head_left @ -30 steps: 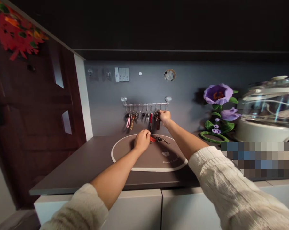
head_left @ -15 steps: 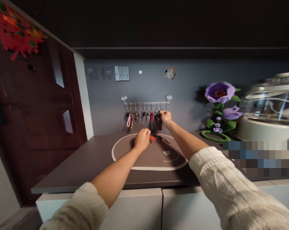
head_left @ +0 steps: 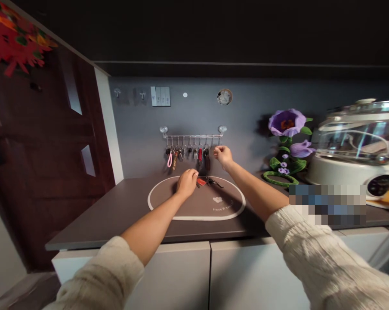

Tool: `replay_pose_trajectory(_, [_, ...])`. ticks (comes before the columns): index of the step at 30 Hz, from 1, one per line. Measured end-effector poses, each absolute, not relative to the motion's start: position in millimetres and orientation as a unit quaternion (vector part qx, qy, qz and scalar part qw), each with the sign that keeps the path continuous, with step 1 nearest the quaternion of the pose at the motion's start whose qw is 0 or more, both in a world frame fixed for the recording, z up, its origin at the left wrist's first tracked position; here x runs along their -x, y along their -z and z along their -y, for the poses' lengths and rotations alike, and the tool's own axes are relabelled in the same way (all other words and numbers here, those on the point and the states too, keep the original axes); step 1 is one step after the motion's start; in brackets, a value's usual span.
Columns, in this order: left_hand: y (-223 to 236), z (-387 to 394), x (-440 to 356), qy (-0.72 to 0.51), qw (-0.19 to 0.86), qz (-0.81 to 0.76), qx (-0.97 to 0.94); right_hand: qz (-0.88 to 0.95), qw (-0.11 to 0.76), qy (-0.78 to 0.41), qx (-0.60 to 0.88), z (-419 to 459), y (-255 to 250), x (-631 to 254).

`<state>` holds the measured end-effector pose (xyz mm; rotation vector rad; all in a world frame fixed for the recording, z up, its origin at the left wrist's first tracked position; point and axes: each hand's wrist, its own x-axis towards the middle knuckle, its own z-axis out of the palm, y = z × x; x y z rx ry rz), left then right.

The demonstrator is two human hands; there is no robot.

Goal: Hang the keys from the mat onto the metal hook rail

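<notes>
Reaching toward the right end of the clear hook rail [head_left: 194, 136], the right hand [head_left: 224, 156] is hovering just beside the dark brown key fob [head_left: 208, 162], the last in the row of hanging keys. The work in hand is looking like fine fingering at the hooks, and any move from there is calling for a light touch, since the neighbouring bunches are dangling close together. That hand's thumb and fingers are curling into a narrow pinch, pointing left, but I cannot tell whether they are gripping anything. The forearm is slanting up and inward from the lower right, the knitted sleeve [head_left: 306, 241] bunching below the elbow.

Lower down, the left hand [head_left: 187, 183] is hanging over the far part of the oval mat [head_left: 194, 218], its back upward and its fingers closing in narrowly; whether they are holding something is staying hidden from me. Just beside its fingertips, a red tag [head_left: 201, 182] and loose keys [head_left: 217, 183] are lying on the mat. Above, a pink strap [head_left: 170, 159] and a red fob [head_left: 200, 156] are hanging from the rail, while a purple fabric flower [head_left: 287, 122] is standing farther right.
</notes>
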<state>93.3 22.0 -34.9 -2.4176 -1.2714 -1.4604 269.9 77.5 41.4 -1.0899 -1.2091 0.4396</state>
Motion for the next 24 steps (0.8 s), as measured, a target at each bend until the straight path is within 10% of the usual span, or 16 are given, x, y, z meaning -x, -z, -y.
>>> replay_pose_trajectory(9, [35.3,-20.6,-90.1,0.442,0.007,0.405,0.800,0.561,0.622,-0.272,0.474,-20.3,-14.6,-259.7])
replay_pose_trajectory(24, [38.6,-27.8,-88.9,0.398,0.006,0.408,0.822,0.765,0.327,-0.012,0.555,-31.8,27.7,-278.1])
